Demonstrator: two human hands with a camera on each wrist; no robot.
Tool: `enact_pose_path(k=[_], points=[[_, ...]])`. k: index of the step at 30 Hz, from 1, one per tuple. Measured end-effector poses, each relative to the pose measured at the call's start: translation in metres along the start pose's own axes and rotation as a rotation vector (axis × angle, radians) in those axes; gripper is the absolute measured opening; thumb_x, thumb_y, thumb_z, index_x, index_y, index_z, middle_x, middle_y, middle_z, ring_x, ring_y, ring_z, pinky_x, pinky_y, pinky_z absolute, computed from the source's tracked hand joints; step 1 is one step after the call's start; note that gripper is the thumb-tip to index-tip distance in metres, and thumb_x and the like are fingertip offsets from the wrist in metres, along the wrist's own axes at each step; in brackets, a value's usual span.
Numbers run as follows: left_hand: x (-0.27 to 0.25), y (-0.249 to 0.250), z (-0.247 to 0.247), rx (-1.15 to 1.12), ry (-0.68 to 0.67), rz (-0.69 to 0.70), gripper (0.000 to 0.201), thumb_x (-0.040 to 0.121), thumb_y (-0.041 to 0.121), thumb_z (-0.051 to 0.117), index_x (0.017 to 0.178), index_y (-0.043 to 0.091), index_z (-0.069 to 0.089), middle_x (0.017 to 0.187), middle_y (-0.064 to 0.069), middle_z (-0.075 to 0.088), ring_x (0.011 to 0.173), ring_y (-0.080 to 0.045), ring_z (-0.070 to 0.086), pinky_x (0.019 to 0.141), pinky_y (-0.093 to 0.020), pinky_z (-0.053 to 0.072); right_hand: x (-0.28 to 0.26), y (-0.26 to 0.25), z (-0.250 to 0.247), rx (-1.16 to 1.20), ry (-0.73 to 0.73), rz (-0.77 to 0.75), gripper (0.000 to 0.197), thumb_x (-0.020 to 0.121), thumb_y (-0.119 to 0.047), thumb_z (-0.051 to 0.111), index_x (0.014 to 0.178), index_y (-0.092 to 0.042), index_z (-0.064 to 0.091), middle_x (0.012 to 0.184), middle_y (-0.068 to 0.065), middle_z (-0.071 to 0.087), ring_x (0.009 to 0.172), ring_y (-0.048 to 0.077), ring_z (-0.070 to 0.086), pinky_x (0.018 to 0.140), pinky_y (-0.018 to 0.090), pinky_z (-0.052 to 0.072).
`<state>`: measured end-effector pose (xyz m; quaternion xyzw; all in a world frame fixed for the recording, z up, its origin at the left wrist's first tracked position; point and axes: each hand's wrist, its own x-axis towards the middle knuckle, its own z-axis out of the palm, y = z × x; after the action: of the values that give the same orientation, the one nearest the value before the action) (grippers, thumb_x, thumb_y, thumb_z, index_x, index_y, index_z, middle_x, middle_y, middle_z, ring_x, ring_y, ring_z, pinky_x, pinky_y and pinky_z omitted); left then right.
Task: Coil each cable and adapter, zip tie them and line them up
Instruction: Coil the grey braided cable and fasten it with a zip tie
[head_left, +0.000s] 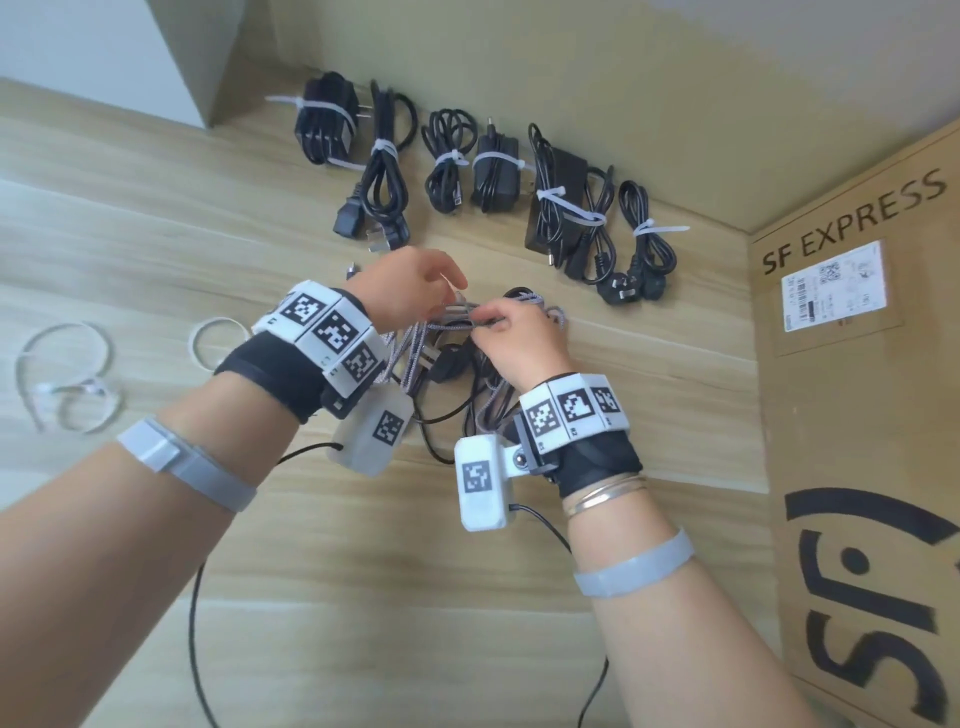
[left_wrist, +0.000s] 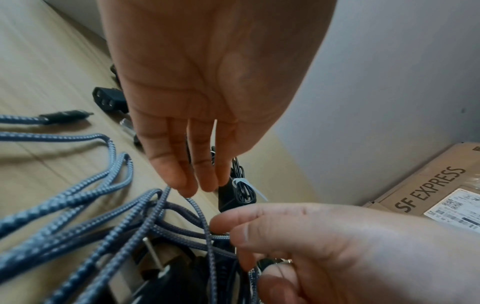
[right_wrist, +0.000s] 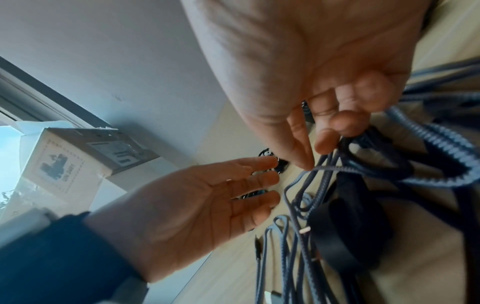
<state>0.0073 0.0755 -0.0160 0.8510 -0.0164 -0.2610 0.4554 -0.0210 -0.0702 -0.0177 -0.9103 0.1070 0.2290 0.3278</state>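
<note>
A tangle of grey braided cable (head_left: 415, 343) (left_wrist: 78, 197) (right_wrist: 441, 148) lies mid-table, mixed with thin black cord and a black adapter (head_left: 449, 364) (right_wrist: 345, 232). My right hand (head_left: 498, 325) (left_wrist: 233, 232) (right_wrist: 314, 158) pinches a strand of the braided cable between thumb and forefinger, lifting it a little off the table. My left hand (head_left: 415, 286) (left_wrist: 192, 181) (right_wrist: 233, 185) hovers just left of it, fingers straight and relaxed, tips near a cable loop, holding nothing. Several zip-tied black bundles (head_left: 493, 166) lie in a row along the back wall.
Loose white zip ties (head_left: 67, 374) (head_left: 213, 338) lie curled on the wooden table (head_left: 156, 234) at the left. A tall cardboard box (head_left: 852, 415) marked SF EXPRESS stands along the right side. Black sensor wires trail from both wrists toward the front edge.
</note>
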Motion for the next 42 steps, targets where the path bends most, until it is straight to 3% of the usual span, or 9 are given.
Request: enact_pose_path(k=[4,9,17,23,28,30,33,38,42], points=[[-0.004,-0.012,-0.003,0.077,-0.005,-0.025,0.026,0.092,0.007,0.039,0.102,0.015,0.062,0.094,-0.007,0.065,0.075,-0.019,0.062,0.080,-0.034,0.053,-0.001,-0.006,0.009,-0.085,-0.078,-0.008,0.030,0.084,-0.013,0.056,0.109,-0.025,0.067,0.081,-0.006,0.059,0.085,0.016,0.056,0.076,0.022,0.042],[-0.006,-0.028,-0.011,0.141,0.096,-0.096,0.025,0.090,0.005,0.041,0.101,0.016,0.060,0.098,-0.005,0.056,0.079,-0.020,0.054,0.074,-0.031,0.045,-0.002,-0.006,0.012,-0.300,-0.151,0.001,0.035,0.086,-0.013,0.053,0.114,-0.028,0.065,0.125,-0.002,0.059,0.113,0.022,0.055,0.092,0.026,0.042],[-0.006,-0.040,-0.014,0.227,0.221,-0.357,0.039,0.090,0.020,0.050,0.123,0.004,0.037,0.126,-0.021,0.038,0.102,-0.040,0.052,0.089,-0.044,0.045,0.000,-0.013,0.015,-0.345,-0.119,0.073,0.026,0.091,-0.021,0.044,0.100,-0.023,0.068,0.107,0.006,0.067,0.100,0.028,0.060,0.084,0.030,0.048],[-0.007,-0.048,-0.011,0.245,0.202,-0.389,0.045,0.089,0.021,0.053,0.126,0.003,0.033,0.125,-0.022,0.041,0.106,-0.039,0.050,0.088,-0.043,0.042,-0.004,-0.012,0.013,-0.330,-0.118,0.053,0.020,0.089,-0.022,0.047,0.088,-0.024,0.067,0.095,0.005,0.068,0.093,0.027,0.062,0.076,0.028,0.048],[-0.004,-0.050,-0.012,0.258,0.155,-0.338,0.040,0.089,0.015,0.049,0.125,0.004,0.033,0.111,-0.019,0.056,0.096,-0.034,0.055,0.081,-0.044,0.047,-0.004,-0.011,0.013,-0.299,-0.154,0.045,0.033,0.086,-0.052,0.056,0.083,-0.021,0.068,0.097,0.001,0.069,0.095,0.023,0.060,0.080,0.030,0.046],[-0.004,-0.048,-0.008,0.232,0.161,-0.283,0.037,0.090,0.020,0.048,0.123,0.007,0.035,0.107,-0.016,0.056,0.086,-0.031,0.055,0.073,-0.039,0.046,-0.002,-0.010,0.013,-0.279,-0.136,0.044,0.038,0.084,-0.054,0.059,0.089,-0.017,0.066,0.096,0.001,0.066,0.095,0.022,0.059,0.080,0.032,0.047],[-0.004,-0.046,-0.002,0.235,0.198,-0.276,0.035,0.092,0.030,0.046,0.121,0.011,0.038,0.115,-0.016,0.047,0.090,-0.033,0.055,0.080,-0.042,0.049,-0.002,-0.009,0.013,-0.255,-0.055,0.043,0.035,0.084,-0.047,0.062,0.099,-0.018,0.051,0.094,-0.003,0.055,0.090,0.021,0.052,0.071,0.030,0.038],[0.000,-0.052,-0.005,0.269,0.247,-0.406,0.043,0.089,0.009,0.052,0.127,0.000,0.035,0.128,-0.021,0.037,0.109,-0.038,0.050,0.094,-0.043,0.044,-0.002,-0.010,0.011,-0.210,0.000,0.067,0.046,0.083,-0.039,0.066,0.112,-0.015,0.041,0.096,-0.001,0.047,0.086,0.022,0.047,0.069,0.029,0.033],[0.004,-0.055,-0.009,0.337,0.217,-0.385,0.034,0.090,0.012,0.051,0.120,-0.002,0.050,0.127,-0.020,0.042,0.108,-0.036,0.051,0.095,-0.041,0.042,0.000,-0.009,0.010,-0.228,-0.050,0.066,0.046,0.085,-0.041,0.063,0.118,-0.017,0.042,0.104,0.001,0.053,0.089,0.020,0.046,0.072,0.029,0.035]])
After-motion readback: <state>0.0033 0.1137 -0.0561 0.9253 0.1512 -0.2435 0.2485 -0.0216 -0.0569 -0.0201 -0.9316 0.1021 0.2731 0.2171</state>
